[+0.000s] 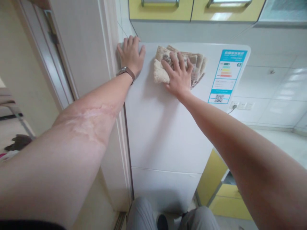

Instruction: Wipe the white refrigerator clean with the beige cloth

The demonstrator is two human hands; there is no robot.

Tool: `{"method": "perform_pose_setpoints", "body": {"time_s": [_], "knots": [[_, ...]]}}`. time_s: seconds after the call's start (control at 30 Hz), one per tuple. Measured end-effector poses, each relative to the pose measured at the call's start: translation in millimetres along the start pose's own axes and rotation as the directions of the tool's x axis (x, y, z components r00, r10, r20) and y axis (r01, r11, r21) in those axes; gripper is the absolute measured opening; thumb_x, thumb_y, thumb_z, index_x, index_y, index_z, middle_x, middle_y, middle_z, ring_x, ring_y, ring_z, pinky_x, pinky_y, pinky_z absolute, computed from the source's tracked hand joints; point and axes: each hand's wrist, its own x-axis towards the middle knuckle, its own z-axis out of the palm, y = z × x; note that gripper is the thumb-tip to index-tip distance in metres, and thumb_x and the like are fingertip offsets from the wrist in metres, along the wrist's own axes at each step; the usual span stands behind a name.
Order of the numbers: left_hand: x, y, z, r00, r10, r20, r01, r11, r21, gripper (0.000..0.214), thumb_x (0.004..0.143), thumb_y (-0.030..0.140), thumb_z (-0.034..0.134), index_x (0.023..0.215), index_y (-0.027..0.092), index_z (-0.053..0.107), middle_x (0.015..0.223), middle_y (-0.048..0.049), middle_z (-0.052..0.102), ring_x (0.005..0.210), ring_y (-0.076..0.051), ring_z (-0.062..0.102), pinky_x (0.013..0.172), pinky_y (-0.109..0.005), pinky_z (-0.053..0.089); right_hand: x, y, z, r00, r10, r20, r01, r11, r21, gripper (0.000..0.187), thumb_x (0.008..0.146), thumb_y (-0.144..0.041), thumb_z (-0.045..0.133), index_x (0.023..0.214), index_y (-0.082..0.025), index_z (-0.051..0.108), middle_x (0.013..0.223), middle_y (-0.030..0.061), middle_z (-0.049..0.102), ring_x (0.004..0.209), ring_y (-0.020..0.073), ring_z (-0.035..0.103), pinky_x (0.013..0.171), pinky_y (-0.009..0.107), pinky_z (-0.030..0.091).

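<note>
A folded beige towel [161, 72] with a brown pattern lies against the upper part of a white refrigerator door [165, 134]. My right hand [178, 72] holds it there, its fingers spread over the cloth and the palm pressing it to the door. My left hand [131, 54], with a watch [126, 72] on its wrist, rests at the door's top left corner. Its fingers are apart and it holds nothing. A blue and white energy label [227, 76] is stuck on the door to the right of the towel.
Yellow cabinets [160, 9] hang above the refrigerator. A door frame [110, 38] stands close on the left. To the right are a tiled wall with sockets [242, 105], a plugged-in cord, and yellow lower cabinets [227, 199]. My knees [141, 214] are near the lower door.
</note>
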Motion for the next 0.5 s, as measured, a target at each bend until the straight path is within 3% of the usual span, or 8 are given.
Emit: {"method": "perform_pose_setpoints", "body": {"time_s": [0.23, 0.5], "knots": [[3.9, -1.7, -6.2, 0.997, -0.033, 0.068, 0.034, 0.999, -0.016, 0.029, 0.103, 0.041, 0.039, 0.129, 0.033, 0.050, 0.139, 0.0042, 0.054, 0.131, -0.019, 0.037, 0.108, -0.044, 0.017, -14.1, -3.8, 17.0, 0.997, -0.050, -0.050, 0.053, 0.997, 0.050, 0.075, 0.081, -0.041, 0.056, 0.153, -0.029, 0.040, 0.166, 0.0039, 0.022, 0.155, 0.0348, 0.011, 0.119, 0.068, 0.012], [5.0, 0.7, -8.7, 0.994, -0.070, 0.078, 0.072, 0.997, -0.019, 0.030, 0.102, 0.039, 0.040, 0.127, 0.030, 0.054, 0.138, 0.0029, 0.055, 0.131, -0.019, 0.038, 0.107, -0.046, 0.020, -48.6, -25.0, 19.1, 0.993, -0.108, 0.054, 0.105, 0.993, 0.059, 0.071, 0.089, -0.042, 0.053, 0.155, -0.022, 0.035, 0.167, 0.0090, 0.019, 0.155, 0.0342, 0.006, 0.118, 0.068, 0.010]]}}
